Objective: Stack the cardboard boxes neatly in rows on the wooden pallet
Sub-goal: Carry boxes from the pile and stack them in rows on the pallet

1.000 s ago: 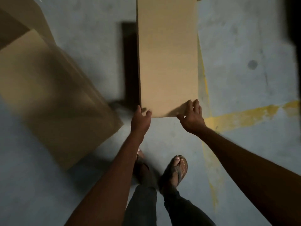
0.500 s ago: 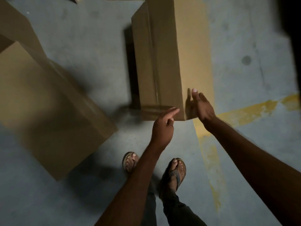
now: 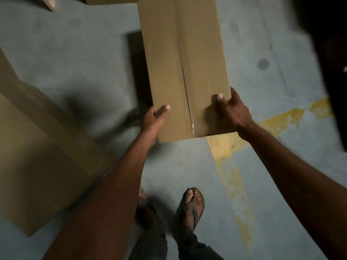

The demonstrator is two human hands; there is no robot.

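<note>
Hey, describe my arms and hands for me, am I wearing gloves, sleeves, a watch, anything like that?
No gloves on the left hand or right hand, and no rings show. The left forearm and right forearm are uncovered as far as the picture reaches: no sleeve, watch or wristband in view. The light is dim, so small things could be missed.

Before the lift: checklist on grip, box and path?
1. Left hand grips the cardboard box at its near left corner, thumb on top: ok.
2. Right hand grips the near right corner, thumb on top: ok.
3. Tape seam along the top lies closed: ok.
4. Larger box on the left stands apart from the held one: ok.
5. Far end of the box supported: cannot tell.
6. Wooden pallet in sight: not ok, out of view.
</note>
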